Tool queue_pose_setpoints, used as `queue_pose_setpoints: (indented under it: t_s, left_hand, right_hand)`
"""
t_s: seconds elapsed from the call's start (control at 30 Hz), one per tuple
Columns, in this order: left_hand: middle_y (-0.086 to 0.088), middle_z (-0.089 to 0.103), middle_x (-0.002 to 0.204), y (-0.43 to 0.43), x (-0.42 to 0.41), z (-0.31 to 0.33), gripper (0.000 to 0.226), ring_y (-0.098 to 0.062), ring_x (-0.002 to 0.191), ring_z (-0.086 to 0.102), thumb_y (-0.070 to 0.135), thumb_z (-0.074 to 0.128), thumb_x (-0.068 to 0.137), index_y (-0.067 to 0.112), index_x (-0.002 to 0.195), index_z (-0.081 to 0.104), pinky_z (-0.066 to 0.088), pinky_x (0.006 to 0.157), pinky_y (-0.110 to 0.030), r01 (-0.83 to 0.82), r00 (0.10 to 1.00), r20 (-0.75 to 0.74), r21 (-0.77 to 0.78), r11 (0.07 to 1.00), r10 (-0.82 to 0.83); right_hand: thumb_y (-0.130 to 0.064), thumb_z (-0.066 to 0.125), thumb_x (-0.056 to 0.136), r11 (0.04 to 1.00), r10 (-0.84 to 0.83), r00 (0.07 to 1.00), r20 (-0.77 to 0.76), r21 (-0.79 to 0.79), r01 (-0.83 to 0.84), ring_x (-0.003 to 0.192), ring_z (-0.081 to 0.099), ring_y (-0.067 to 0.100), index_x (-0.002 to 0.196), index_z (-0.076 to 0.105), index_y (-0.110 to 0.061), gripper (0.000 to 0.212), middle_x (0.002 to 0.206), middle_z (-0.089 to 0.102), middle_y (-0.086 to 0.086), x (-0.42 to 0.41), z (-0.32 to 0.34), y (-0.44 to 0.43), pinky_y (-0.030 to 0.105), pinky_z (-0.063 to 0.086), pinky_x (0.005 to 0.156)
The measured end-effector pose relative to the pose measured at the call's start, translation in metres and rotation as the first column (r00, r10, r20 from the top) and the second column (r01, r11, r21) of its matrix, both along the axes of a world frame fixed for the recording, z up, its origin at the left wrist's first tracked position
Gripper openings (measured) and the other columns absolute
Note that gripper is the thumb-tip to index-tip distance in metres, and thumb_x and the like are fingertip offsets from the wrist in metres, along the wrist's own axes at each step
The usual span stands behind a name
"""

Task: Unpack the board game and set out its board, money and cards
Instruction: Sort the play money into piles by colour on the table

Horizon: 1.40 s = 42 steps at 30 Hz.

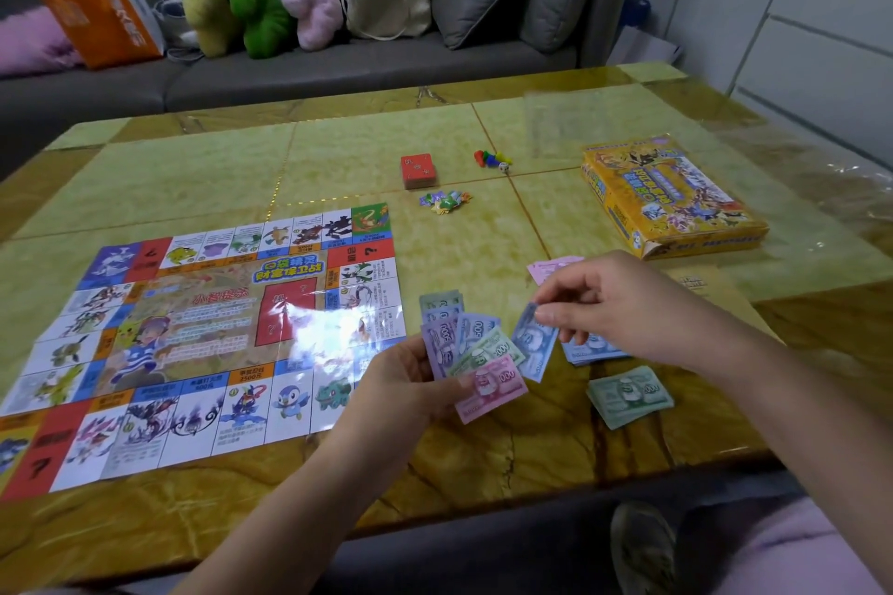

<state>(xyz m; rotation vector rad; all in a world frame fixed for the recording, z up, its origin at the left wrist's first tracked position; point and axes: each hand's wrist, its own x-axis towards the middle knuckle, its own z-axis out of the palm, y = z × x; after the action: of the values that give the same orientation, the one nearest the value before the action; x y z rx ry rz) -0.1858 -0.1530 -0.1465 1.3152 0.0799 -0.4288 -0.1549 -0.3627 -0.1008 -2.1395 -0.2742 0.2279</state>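
The game board (pixel 193 333) lies unfolded on the left of the table (pixel 386 150). My left hand (pixel 410 382) grips a fan of paper money (pixel 476 355) in purple, blue, green and pink. My right hand (pixel 618 304) pinches one blue note (pixel 531 343) at the fan's right edge. On the table lie a blue money pile (pixel 592 350) under my right hand, a green pile (pixel 628 394) and pink notes (pixel 551 267). Further back sit a red card deck (pixel 418 170), coloured pawns (pixel 490 158) with a die, and small tokens (pixel 444 201).
The yellow game box (pixel 671 198) lies at the right, with clear plastic wrap (pixel 560 126) behind it. A grey sofa (pixel 338 68) beyond the table holds plush toys, an orange bag, a canvas tote and cushions. My knees and a shoe show below the table edge.
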Motion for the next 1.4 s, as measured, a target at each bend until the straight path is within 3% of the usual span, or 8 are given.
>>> queue_pose_setpoints:
  t_s: [0.27,0.47,0.67,0.83,0.93,1.03,1.27,1.4]
  left_hand:
    - [-0.013,0.074,0.1,-0.001,-0.003,0.002,0.036,-0.026,0.095,0.071,-0.017,0.058,0.081,0.008,0.106,0.063,0.058,0.082,-0.033,0.099,0.995,-0.004,0.067,0.993,-0.099]
    - [-0.008,0.075,0.096,-0.002,-0.005,0.002,0.035,-0.021,0.093,0.071,-0.016,0.059,0.081,0.01,0.104,0.065,0.058,0.079,-0.029,0.145,0.989,-0.014,0.127,0.981,-0.144]
    - [-0.011,0.074,0.095,-0.001,-0.004,0.002,0.033,-0.024,0.091,0.072,-0.015,0.06,0.081,0.008,0.104,0.066,0.058,0.079,-0.031,0.126,0.992,-0.02,0.102,0.987,-0.125]
    - [-0.013,0.074,0.094,-0.001,-0.004,0.002,0.032,-0.025,0.09,0.072,-0.015,0.06,0.08,0.007,0.102,0.066,0.059,0.079,-0.031,0.11,0.994,-0.017,0.111,0.988,-0.109]
    - [-0.011,0.075,0.094,-0.002,-0.005,0.004,0.031,-0.024,0.09,0.072,-0.014,0.061,0.081,0.01,0.101,0.066,0.058,0.079,-0.031,0.12,0.993,-0.011,0.131,0.984,-0.12]
    - [-0.01,0.075,0.093,-0.003,-0.006,0.004,0.031,-0.023,0.09,0.072,-0.013,0.061,0.081,0.011,0.101,0.066,0.058,0.079,-0.03,0.129,0.992,-0.014,0.142,0.982,-0.128]
    - [-0.011,0.075,0.095,-0.003,-0.005,0.003,0.03,-0.025,0.091,0.071,-0.01,0.063,0.081,0.01,0.102,0.066,0.058,0.083,-0.033,0.129,0.992,-0.029,0.148,0.981,-0.126]
    - [-0.01,0.075,0.096,-0.002,-0.006,0.003,0.03,-0.024,0.091,0.071,-0.011,0.062,0.082,0.011,0.103,0.066,0.058,0.083,-0.033,0.126,0.992,-0.027,0.143,0.982,-0.124]
  right_hand:
    - [-0.007,0.07,0.083,0.998,0.036,0.995,-0.093,0.054,-0.031,0.06,0.067,0.016,0.083,0.067,-0.016,0.009,0.065,0.069,0.003,-0.003,-0.009,0.012,0.022,0.055,0.059]
    - [-0.028,0.072,0.082,0.998,0.039,0.998,-0.052,-0.049,-0.042,0.062,0.064,0.001,0.077,0.074,-0.022,0.008,0.075,0.072,-0.008,-0.008,-0.006,0.015,0.014,0.049,0.06]
    - [-0.03,0.075,0.078,0.997,-0.007,0.999,-0.051,-0.08,0.003,0.065,0.067,0.014,0.076,0.074,-0.018,0.012,0.071,0.072,-0.002,-0.008,-0.002,0.007,0.037,0.057,0.071]
    - [-0.028,0.076,0.077,1.0,-0.016,0.996,-0.093,-0.023,0.014,0.065,0.066,0.016,0.074,0.073,-0.018,0.01,0.07,0.071,0.002,-0.01,-0.002,0.005,0.04,0.057,0.073]
    - [-0.041,0.077,0.066,0.999,-0.045,0.996,-0.079,0.016,0.046,0.061,0.065,0.012,0.071,0.073,-0.019,0.023,0.065,0.07,-0.003,-0.012,-0.005,0.01,0.025,0.056,0.062]
    - [-0.034,0.079,0.071,0.997,-0.073,0.997,-0.037,-0.01,0.073,0.045,0.05,-0.002,0.064,0.07,-0.018,0.019,0.047,0.057,-0.015,-0.014,-0.009,0.016,0.01,0.04,0.05]
    - [-0.016,0.078,0.077,0.998,-0.05,0.999,-0.001,-0.026,0.05,0.068,0.067,0.003,0.072,0.07,-0.027,0.014,0.076,0.073,-0.004,-0.017,-0.008,0.017,0.013,0.05,0.066]
    - [-0.012,0.078,0.076,1.0,-0.012,0.997,-0.074,0.004,0.012,0.071,0.068,0.003,0.078,0.07,-0.03,0.02,0.075,0.073,-0.008,-0.018,-0.005,0.013,0.012,0.051,0.066]
